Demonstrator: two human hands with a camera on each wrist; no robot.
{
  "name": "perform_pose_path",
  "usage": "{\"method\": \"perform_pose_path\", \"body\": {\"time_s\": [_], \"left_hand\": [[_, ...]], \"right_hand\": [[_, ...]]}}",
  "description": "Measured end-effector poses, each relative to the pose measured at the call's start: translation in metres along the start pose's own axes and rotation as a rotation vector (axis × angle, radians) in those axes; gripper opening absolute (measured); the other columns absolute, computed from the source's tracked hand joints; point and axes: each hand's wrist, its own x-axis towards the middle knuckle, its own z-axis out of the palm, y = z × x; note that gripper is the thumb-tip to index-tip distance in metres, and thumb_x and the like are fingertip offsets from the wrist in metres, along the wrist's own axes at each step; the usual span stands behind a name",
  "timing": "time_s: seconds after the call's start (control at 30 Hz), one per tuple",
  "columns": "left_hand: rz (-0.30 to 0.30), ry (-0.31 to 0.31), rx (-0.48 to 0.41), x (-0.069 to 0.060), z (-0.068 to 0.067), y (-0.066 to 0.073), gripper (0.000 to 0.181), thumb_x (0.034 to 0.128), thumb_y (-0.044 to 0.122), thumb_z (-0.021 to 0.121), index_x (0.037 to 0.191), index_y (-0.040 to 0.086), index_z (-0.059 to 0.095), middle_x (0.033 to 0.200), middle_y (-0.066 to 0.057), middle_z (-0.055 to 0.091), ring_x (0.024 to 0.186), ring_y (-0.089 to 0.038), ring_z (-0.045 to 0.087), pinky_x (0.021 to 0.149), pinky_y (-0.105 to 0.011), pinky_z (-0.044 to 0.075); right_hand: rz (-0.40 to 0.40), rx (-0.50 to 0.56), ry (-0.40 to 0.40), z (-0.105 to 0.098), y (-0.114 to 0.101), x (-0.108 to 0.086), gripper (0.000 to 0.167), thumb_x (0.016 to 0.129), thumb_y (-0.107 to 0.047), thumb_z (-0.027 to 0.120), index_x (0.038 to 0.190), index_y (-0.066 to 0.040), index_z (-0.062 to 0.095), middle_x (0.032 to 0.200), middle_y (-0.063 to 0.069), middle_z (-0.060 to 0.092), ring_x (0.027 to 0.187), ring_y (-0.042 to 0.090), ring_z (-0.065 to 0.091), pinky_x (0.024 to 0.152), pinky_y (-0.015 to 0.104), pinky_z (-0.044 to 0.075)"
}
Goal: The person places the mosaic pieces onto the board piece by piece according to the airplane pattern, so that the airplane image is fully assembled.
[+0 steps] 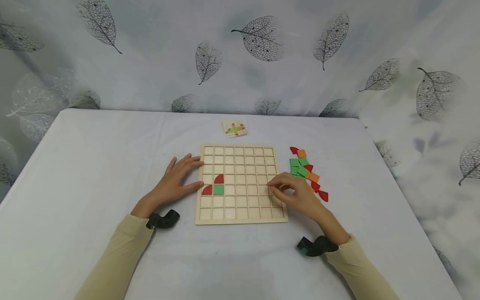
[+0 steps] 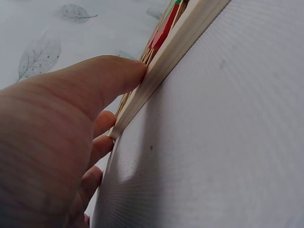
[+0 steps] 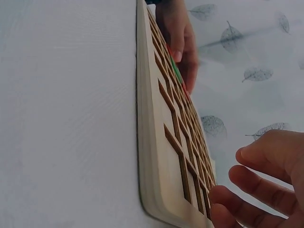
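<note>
A wooden grid board (image 1: pixel 240 222) lies on the white table, with two red quarter-round pieces (image 1: pixel 219 179) and a green square tile (image 1: pixel 218 189) set in cells at its left. My left hand (image 1: pixel 173 183) touches the board's left edge with spread fingers. In the left wrist view, the thumb (image 2: pixel 118 76) presses on the wooden rim (image 2: pixel 159 69). Over the right part of the board hovers my right hand (image 1: pixel 298 198), its fingers loosely bent. The right wrist view shows a gap between thumb and forefinger (image 3: pixel 247 178), with nothing seen between them.
Right of the board lies a loose cluster of green squares (image 1: pixel 294 162), orange squares (image 1: pixel 314 177) and red quarter-round pieces (image 1: pixel 323 196). A small pattern card (image 1: pixel 234 129) lies beyond the board's far edge. Leaf-printed cloth (image 1: pixel 150 62) hangs behind the table.
</note>
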Motion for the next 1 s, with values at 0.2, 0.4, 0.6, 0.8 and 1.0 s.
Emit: {"method": "perform_pose_path", "body": {"time_s": [0.2, 0.4, 0.6, 0.8, 1.0], "left_hand": [[0.003, 0.002, -0.004, 0.001, 0.001, -0.001, 0.060, 0.0898, 0.030, 0.071, 0.141, 0.010, 0.048, 0.152, -0.014, 0.039, 0.149, -0.033, 0.016, 0.119, -0.053, -0.005], [0.004, 0.006, 0.003, 0.001, 0.001, 0.000, 0.060, 0.0890, 0.030, 0.071, 0.140, 0.009, 0.049, 0.151, -0.014, 0.040, 0.148, -0.034, 0.017, 0.119, -0.053, -0.004], [0.002, 0.007, 0.005, 0.000, 0.000, 0.000, 0.060, 0.0891, 0.030, 0.071, 0.141, 0.009, 0.049, 0.151, -0.015, 0.039, 0.148, -0.034, 0.017, 0.119, -0.053, -0.004], [-0.004, 0.001, 0.005, 0.001, 0.001, -0.001, 0.060, 0.0894, 0.029, 0.072, 0.141, 0.009, 0.048, 0.152, -0.014, 0.038, 0.149, -0.033, 0.016, 0.119, -0.053, -0.004], [-0.005, 0.000, 0.003, 0.001, 0.001, -0.001, 0.059, 0.0897, 0.030, 0.071, 0.141, 0.010, 0.048, 0.152, -0.014, 0.039, 0.149, -0.033, 0.016, 0.119, -0.053, -0.004]], "right_hand": [[0.036, -0.022, 0.011, -0.008, -0.002, -0.002, 0.019, 0.084, 0.007, 0.071, 0.102, 0.000, 0.071, 0.100, 0.010, 0.069, 0.082, 0.014, 0.062, 0.071, 0.025, 0.057], [0.072, -0.054, 0.022, -0.015, 0.003, -0.003, 0.017, 0.086, 0.005, 0.069, 0.101, 0.000, 0.070, 0.098, 0.009, 0.069, 0.082, 0.011, 0.060, 0.069, 0.026, 0.057], [0.123, -0.104, 0.069, -0.019, 0.005, -0.003, 0.014, 0.086, 0.003, 0.070, 0.100, -0.001, 0.071, 0.097, 0.008, 0.069, 0.083, 0.009, 0.059, 0.068, 0.024, 0.055], [0.210, -0.166, 0.098, -0.021, 0.007, -0.004, 0.012, 0.087, 0.001, 0.070, 0.098, -0.002, 0.072, 0.096, 0.007, 0.069, 0.079, 0.015, 0.061, 0.067, 0.025, 0.054], [0.353, -0.208, 0.123, -0.024, 0.010, -0.007, 0.010, 0.089, -0.003, 0.068, 0.098, -0.003, 0.072, 0.095, 0.009, 0.069, 0.074, 0.019, 0.064, 0.063, 0.024, 0.052]]}}
